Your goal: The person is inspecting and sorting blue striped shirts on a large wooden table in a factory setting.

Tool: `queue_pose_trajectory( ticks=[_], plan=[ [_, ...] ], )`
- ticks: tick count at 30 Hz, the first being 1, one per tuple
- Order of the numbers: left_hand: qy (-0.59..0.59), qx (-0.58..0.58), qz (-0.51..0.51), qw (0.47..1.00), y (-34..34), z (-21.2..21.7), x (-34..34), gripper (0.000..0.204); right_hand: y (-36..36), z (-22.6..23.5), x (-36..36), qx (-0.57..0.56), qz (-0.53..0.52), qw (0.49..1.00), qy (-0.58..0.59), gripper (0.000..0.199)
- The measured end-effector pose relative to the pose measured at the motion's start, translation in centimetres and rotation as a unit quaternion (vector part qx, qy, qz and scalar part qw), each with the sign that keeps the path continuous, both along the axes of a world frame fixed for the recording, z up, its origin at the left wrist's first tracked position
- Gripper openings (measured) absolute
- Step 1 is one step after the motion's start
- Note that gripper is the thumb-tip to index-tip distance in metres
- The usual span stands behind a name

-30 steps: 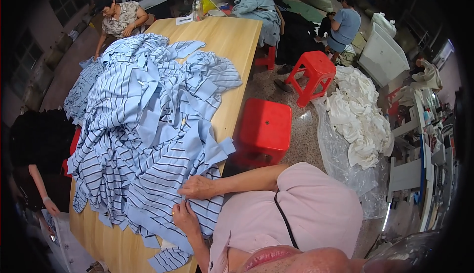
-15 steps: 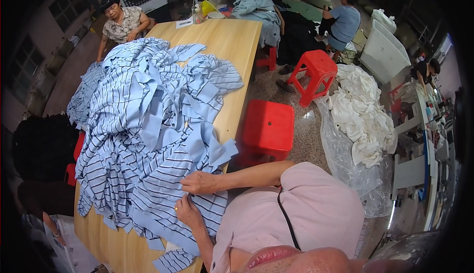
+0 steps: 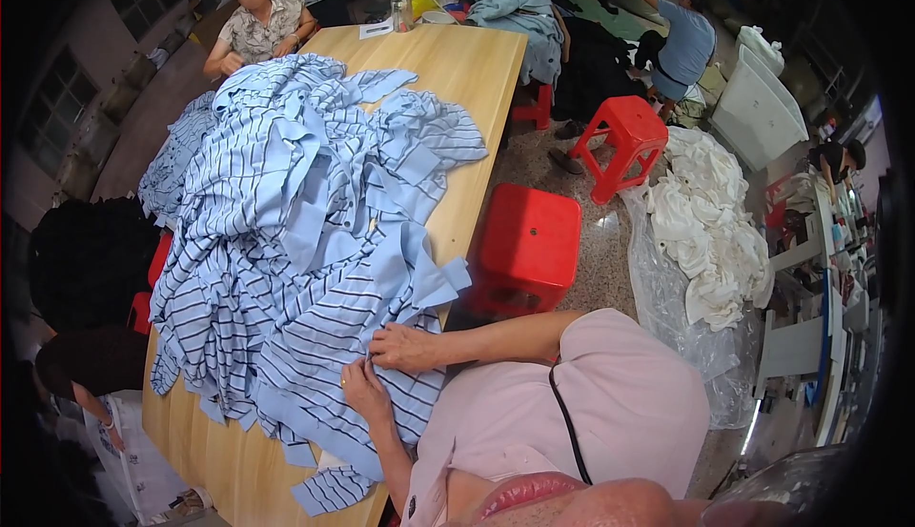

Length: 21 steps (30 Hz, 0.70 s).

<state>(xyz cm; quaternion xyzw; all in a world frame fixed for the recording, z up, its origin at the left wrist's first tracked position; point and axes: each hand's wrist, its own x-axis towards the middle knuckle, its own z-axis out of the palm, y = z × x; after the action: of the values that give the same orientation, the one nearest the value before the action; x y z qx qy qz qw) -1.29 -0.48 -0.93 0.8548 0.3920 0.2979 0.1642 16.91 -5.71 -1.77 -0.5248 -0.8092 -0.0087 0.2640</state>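
A large heap of light-blue garments with dark stripes (image 3: 257, 165) covers much of the wooden table. At its near edge my right hand (image 3: 402, 347) is closed, its fingers pinching a bit of striped cloth. Just below and touching close by, my left hand (image 3: 367, 392), with a ring on one finger, also has its fingertips pressed together on the cloth. The small part between the fingertips is mostly hidden. Around both hands lie striped panels and plain light-blue bands (image 3: 434, 279). A loose striped piece (image 3: 334, 491) hangs by the table's near edge.
The wooden table (image 3: 467, 79) has red stools (image 3: 530, 236) along its right side. Beyond them white cloth (image 3: 710, 222) lies on plastic sheeting. A person (image 3: 262, 27) sits across the table; another (image 3: 681, 41) sits far right. A dark-sleeved person (image 3: 91, 365) is at left.
My hands have come closer together, the left one rising slightly toward the right. The view has shifted a little. The person across the table has raised a hand by the heap.
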Motion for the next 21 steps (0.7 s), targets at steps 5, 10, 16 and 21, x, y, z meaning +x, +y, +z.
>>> queue_pose_trajectory(
  ticks=[5,10,16,21],
  plan=[
    [-0.021,-0.044,0.040,0.998,0.2,-1.0,-0.4,0.013,0.2,-0.1,-0.2,-0.030,0.003,0.999,-0.027,0.015],
    [-0.069,-0.068,-0.004,0.995,0.3,0.3,0.0,0.008,0.5,1.4,0.4,0.033,0.036,0.999,-0.014,0.017],
    [-0.077,-0.065,-0.005,0.995,0.2,-0.4,-0.2,0.007,0.8,1.3,0.9,0.048,0.079,0.995,0.024,0.014],
    [-0.072,-0.105,0.026,0.991,0.4,-1.3,-0.8,0.009,1.0,-0.2,0.1,-0.073,0.057,0.989,0.117,0.028]
  ],
)
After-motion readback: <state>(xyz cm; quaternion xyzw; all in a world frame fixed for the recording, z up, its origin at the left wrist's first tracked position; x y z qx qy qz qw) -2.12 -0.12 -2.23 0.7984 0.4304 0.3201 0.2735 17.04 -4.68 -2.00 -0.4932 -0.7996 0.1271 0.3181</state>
